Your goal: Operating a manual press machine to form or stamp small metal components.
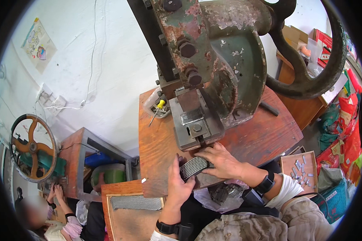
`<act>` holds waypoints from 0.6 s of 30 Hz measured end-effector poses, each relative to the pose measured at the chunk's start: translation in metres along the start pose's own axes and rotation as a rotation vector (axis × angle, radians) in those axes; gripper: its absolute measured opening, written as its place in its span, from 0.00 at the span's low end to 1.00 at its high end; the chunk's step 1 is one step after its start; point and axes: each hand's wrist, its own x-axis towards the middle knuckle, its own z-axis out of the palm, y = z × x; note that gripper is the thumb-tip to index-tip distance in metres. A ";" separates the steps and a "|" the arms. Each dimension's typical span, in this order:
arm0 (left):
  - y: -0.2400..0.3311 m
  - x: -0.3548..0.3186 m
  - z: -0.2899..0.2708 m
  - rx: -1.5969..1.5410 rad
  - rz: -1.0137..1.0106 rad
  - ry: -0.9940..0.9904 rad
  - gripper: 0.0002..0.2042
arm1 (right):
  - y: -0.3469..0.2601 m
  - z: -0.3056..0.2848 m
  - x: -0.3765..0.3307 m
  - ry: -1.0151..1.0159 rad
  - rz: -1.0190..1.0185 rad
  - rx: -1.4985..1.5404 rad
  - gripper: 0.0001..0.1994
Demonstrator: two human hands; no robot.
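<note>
My left hand (178,185) grips a grey, ribbed bundle (193,168) of narrow pale strips, thumb at its lower side and fingers along its left. On the bundle's dark right end lies my right hand (222,161), with its fingers bent over it; the fingertips' undersides are hidden. Both hands are above the front edge of the wooden table (245,140). Just beyond them stands the steel die block (197,127) of a worn green hand press (239,60). A small ribbed metal piece (192,116) is on that block, beneath the ram.
A yellow-handled screwdriver (160,105) leans in a plastic tub left of the press. A wooden tray (134,219) with a grey ribbed strip is at lower left, a box (299,170) of small metal pieces at right. Another person sits at far left near a second handwheel (33,147).
</note>
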 end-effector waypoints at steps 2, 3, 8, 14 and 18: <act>-0.001 -0.001 0.008 -0.134 -0.086 0.064 0.42 | -0.002 0.000 0.000 0.007 0.021 -0.008 0.33; 0.001 -0.001 0.013 -0.213 -0.134 0.078 0.44 | -0.002 0.001 0.001 0.011 0.015 0.003 0.31; -0.002 -0.001 0.008 -0.237 -0.107 0.028 0.44 | 0.002 0.005 0.000 0.050 -0.012 0.011 0.30; 0.007 -0.001 0.000 -0.192 -0.116 -0.108 0.45 | 0.004 0.006 0.001 0.031 0.016 0.030 0.33; 0.004 -0.001 0.005 -0.111 -0.090 -0.065 0.43 | 0.001 0.004 0.001 0.052 0.013 0.042 0.31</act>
